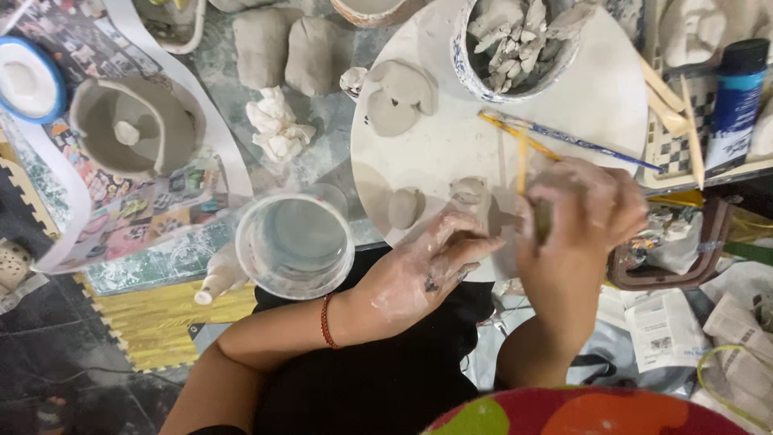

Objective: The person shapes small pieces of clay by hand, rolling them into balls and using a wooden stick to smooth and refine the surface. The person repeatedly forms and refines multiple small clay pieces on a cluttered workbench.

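A small grey clay piece (pixel 493 216) sits at the near edge of the round white board (pixel 451 145), pinched between the two hands, and it looks only partly formed: a rough lump with a flat tab, its surface not smoothed. The left hand (pixel 423 270), smeared with pale slip, has its grip closed lightly on the piece from the near-left side, fingertips touching the clay. The right hand (pixel 576 213) has its grip clamped around a thin yellow-handled tool (pixel 522 161), whose working end meets the piece just beside the left fingertips; whether it is cutting or smoothing I cannot tell. Just left of the left grip lies a small rounded clay lump (pixel 403 208), and farther across the board a flat clay shape with notches (pixel 396 98), both seemingly made parts set aside, so by my judgement several pieces are shaped and none joined yet. Beyond the right grip lies a blue-handled brush (pixel 596 145) and a patterned bowl of clay scraps (pixel 515 44). Well to the left of the hands stand a clear tub of cloudy water (pixel 295 244) and an unfinished clay vessel (pixel 135 125), with two clay blocks (pixel 294 52) beyond.
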